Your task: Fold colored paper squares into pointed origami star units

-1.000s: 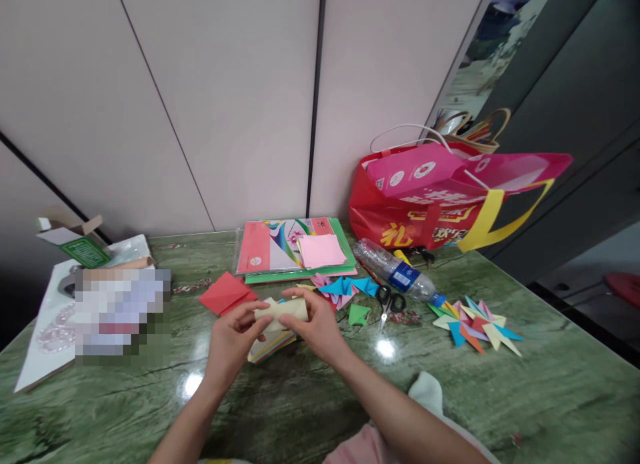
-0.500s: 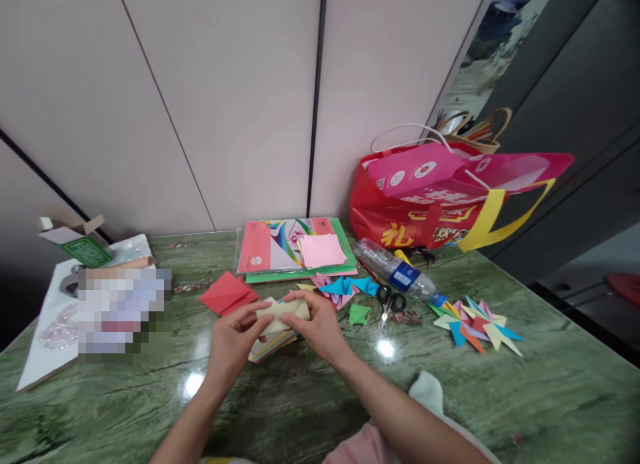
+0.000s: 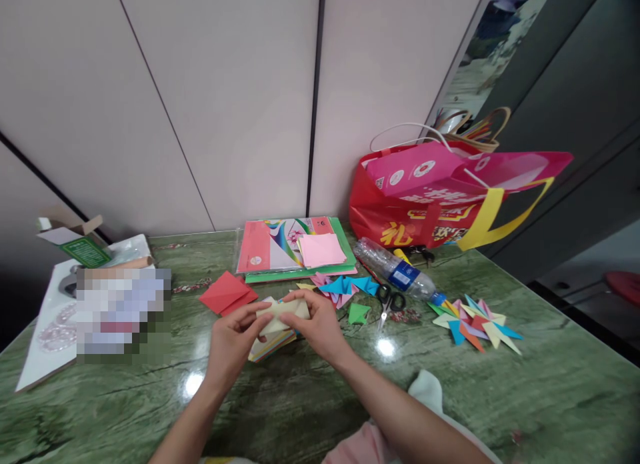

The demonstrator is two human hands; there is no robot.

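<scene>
A pale yellow sheet of folding paper (image 3: pixel 281 315) is bent over and pinched between both hands. My left hand (image 3: pixel 231 337) grips its left end, the thumb lying on the front. My right hand (image 3: pixel 320 323) holds the right end, its thumb pressed near the middle. Just below the sheet, a stack of coloured paper (image 3: pixel 273 347) lies on the table, partly covered by the hands. To the left of the sheet are red folded papers (image 3: pixel 229 294). On the right are a small green folded piece (image 3: pixel 358 313) and blue and pink folded pieces (image 3: pixel 347 286).
Black-handled scissors (image 3: pixel 385 304) lie right of the hands beside a plastic bottle (image 3: pixel 397 271). A folded paper star (image 3: pixel 477 324) is farther right. Behind stand a red gift bag (image 3: pixel 425 211) and paper packs (image 3: pixel 257 247) with pink sheets (image 3: pixel 323 251). A green box (image 3: pixel 87 251) stands left.
Both hands keep their hold on the pale yellow paper in nearly the same place. The view has shifted very slightly.
</scene>
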